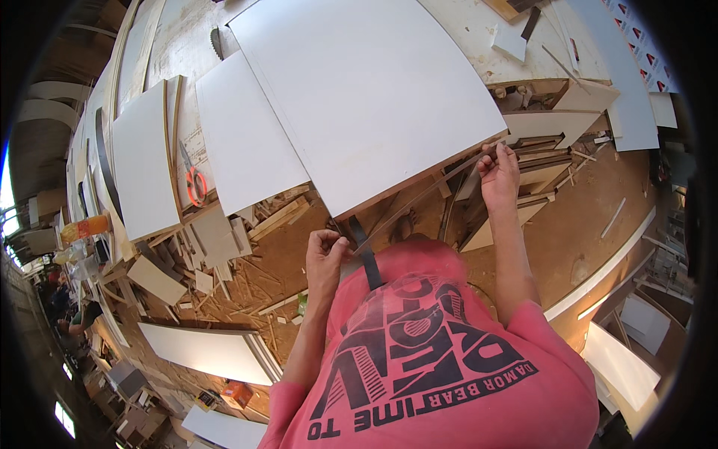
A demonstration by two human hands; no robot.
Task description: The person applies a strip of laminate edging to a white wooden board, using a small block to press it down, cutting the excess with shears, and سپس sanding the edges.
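Note:
A large white board (374, 97) lies on the bench in front of me, its brown edge facing my body. Along that near edge runs a thin brown edging strip (419, 196), stretched slantwise between my hands. My right hand (499, 168) pinches its far end by the board's right corner. Near the board's left corner, my left hand (327, 251) is closed, fingertips together where the strip's lower end reaches. A dark flat band (366, 254) hangs beside the left hand against my pink shirt; whether it joins the strip is unclear.
Orange-handled scissors (196, 185) lie left, between smaller white boards (250, 135). A curved saw-toothed blade (217, 43) rests farther back. Offcuts (213, 239) pile under the bench's left side. Wood scraps litter the brown floor (591, 217). A bottle of orange liquid (84, 228) stands far left.

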